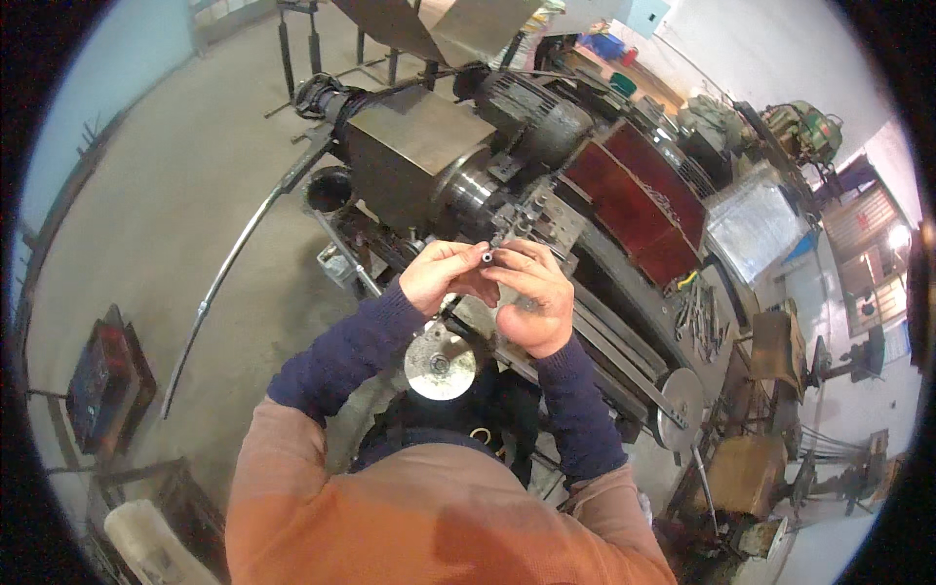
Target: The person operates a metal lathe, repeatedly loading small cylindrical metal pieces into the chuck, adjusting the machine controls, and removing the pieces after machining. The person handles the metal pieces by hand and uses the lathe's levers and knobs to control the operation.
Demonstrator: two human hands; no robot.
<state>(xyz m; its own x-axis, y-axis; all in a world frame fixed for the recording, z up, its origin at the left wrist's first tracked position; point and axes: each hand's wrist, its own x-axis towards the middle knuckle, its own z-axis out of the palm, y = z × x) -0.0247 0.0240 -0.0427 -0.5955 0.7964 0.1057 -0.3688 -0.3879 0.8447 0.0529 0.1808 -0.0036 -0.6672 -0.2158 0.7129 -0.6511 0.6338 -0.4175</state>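
Between my two hands, in front of the lathe, is a small dark metal bushing (pixel 487 258) with a round hole showing at its end. My left hand (pixel 444 274) pinches it with thumb and fingertips. On its other side, the fingers of my right hand (pixel 534 297) close against it, the palm turned partly up. Just beyond my hands are the lathe's shiny chuck (pixel 470 188) and the tool post (pixel 546 222). A round metal handwheel (pixel 439 362) sits below my wrists, near my body.
The lathe's boxy headstock (pixel 414 127) and a motor (pixel 534 112) stand ahead, beside a dark red panel (pixel 639 200). Several wrenches (pixel 697 314) lie at the right. A long metal rod (pixel 239 258) slants down on the left. Another wheel (pixel 682 396) is at the right.
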